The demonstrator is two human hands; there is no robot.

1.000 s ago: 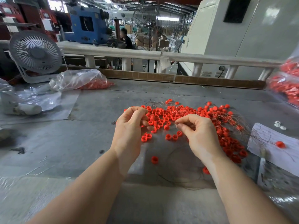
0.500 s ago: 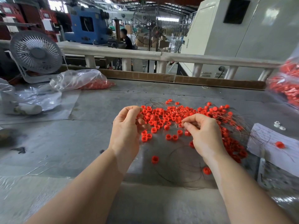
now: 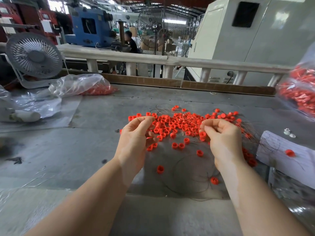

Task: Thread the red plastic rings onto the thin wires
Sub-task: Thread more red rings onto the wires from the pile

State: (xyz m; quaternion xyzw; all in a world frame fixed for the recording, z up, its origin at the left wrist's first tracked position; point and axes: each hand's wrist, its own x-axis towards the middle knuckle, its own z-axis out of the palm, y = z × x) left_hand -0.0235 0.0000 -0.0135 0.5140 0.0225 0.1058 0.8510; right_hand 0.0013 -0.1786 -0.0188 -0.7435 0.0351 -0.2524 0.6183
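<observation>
Red plastic rings point(image 3: 179, 122) heaped; both hands' grips, left point(image 3: 136, 133) and right point(image 3: 221, 138), pinch thin wire point(image 3: 190, 167)

A: Where are the red plastic rings point(image 3: 177, 123)?
B: Scattered in a loose heap mid-desk, short open cylinders (some upright, some tipped).
A: The thin wires point(image 3: 190, 172)?
B: Dark loops curling among and before them.

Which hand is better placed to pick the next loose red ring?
Probably the left hand: loose red rings lie just beside its fingers, while the right hand already pinches a ring.
</observation>
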